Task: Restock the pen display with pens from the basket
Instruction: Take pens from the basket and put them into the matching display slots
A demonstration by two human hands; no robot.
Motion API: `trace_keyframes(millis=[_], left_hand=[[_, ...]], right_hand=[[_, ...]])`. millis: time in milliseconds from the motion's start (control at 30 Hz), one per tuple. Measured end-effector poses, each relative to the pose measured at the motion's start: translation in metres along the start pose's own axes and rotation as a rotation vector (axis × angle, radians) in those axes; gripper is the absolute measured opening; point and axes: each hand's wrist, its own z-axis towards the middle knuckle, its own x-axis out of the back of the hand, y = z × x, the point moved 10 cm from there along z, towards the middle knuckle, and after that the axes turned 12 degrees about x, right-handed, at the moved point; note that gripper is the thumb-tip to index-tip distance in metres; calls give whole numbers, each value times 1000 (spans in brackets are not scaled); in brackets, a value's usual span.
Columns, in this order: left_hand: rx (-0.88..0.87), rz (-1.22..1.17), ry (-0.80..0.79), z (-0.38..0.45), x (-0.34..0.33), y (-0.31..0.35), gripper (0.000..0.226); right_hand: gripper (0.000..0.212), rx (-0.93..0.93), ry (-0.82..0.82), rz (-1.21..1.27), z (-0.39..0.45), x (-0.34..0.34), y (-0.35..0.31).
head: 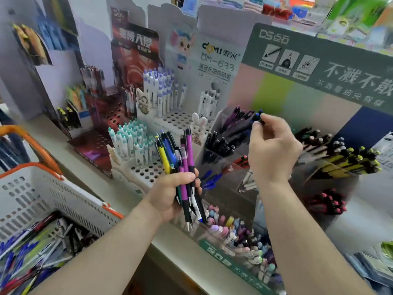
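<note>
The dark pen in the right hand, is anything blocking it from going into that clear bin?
Nothing visible does. The right hand pinches the dark pen right above the clear plastic bin; only the purple and blue pens already inside crowd it.

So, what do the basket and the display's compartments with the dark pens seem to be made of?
Basket: looks like moulded white plastic, matte, with rows of punched slots and an orange rim and handle. Compartments: probably clear acrylic or similar plastic, slightly glossy, since the pens inside show through the walls. The blur leaves the exact material open.
</note>
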Motion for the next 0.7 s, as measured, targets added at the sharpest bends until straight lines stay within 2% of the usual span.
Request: trace_keyframes(millis=[133, 200, 267, 333, 367, 467, 533, 600, 700], left_hand=[[17, 82, -21, 7, 8, 3, 23], [24, 98, -19, 9, 10, 3, 21], [28, 133, -7, 12, 10, 4, 29], [25, 192, 15, 14, 10, 4, 34], [23, 222, 27, 14, 9, 5, 35], [15, 303, 35, 16, 5, 4, 27], [18, 349, 38, 18, 1, 2, 23], [10, 382, 12, 18, -4, 1, 29], [29, 319, -32, 17, -16, -4, 26]], right_hand=[[21, 40, -465, -282, 0, -61, 3], [36, 51, -674, -400, -9, -82, 4], [53, 45, -782, -515, -19, -91, 9], [51, 40, -768, -534, -21, -92, 13], [45, 42, -708, -487, -19, -87, 11], [33, -44, -519, -177, -14, -69, -3], [29, -236, -590, 38, -30, -72, -9], [31, -310, -681, 100, -48, -77, -13], [15, -396, -608, 188, -55, -66, -5]])
